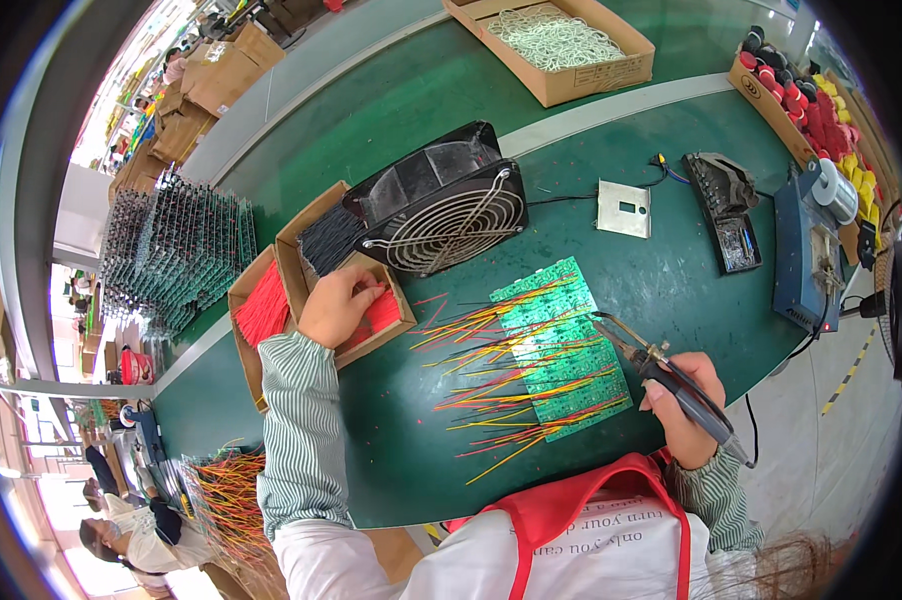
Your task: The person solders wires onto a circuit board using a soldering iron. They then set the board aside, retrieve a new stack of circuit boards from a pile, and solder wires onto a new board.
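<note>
At the front right compartment of a divided cardboard box (408, 322), my left hand (333, 305) has its fingers curled together over short red wires (382, 312). What its fingertips pinch, if anything, is too small to make out. My right hand (693, 408) is wrapped around a soldering iron (686, 388), whose tip points left toward the upper right edge of a green circuit board panel (559, 345). Red, yellow and black wires (491, 395) stick out leftward from the panel in several rows. The panel lies flat on the green table (401, 450).
A black fan (451, 210) with a wire guard stands behind the panel. Dark wires (329, 240) and more red wires (263, 305) fill other compartments. At right are a metal plate (624, 209), a black holder (721, 215) and a blue soldering station (806, 255). Stacked boards (166, 250) rise at left.
</note>
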Available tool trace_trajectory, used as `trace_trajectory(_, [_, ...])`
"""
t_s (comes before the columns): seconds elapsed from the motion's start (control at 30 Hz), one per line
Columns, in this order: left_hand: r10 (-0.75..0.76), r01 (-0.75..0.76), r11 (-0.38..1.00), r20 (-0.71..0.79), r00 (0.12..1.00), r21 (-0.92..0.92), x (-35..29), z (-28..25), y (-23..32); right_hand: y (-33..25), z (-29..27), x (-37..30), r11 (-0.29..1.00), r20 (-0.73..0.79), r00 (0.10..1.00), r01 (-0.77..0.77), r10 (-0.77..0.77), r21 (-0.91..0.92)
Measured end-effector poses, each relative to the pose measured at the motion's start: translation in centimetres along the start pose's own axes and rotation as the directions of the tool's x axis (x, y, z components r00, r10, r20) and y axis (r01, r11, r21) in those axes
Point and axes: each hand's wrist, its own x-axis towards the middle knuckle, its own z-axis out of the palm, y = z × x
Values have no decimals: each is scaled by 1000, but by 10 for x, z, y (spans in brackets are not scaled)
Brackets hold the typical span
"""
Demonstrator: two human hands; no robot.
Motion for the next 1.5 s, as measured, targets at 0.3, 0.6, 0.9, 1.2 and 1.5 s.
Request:
trace_trajectory(0.3, [-147, 109, 953, -116, 982, -282, -8, 6, -6, 21, 1, 0, 888, 228, 913, 389, -337, -244])
trace_trajectory(0.6, [-304, 70, 704, -211, 929, -707, -54, 15, 37, 31, 7, -2, 750, 429, 779, 597, -457, -286])
trace_trajectory(0.9, [-285, 1, 677, -260, 923, -736, -102, 102, 64, 28, -9, -15, 724, 399, 786, 604, -472, -333])
trace_trajectory(1.2, [-115, -95, 897, -435, 893, -432, -97, 71, 76, 24, -21, -17, 720, 421, 741, 648, -523, -248])
trace_trajectory(1.5, [325, -368, 913, -233, 917, -174, -55, 51, 161, -15, -28, 2, 873, 231, 900, 422, -370, -246])
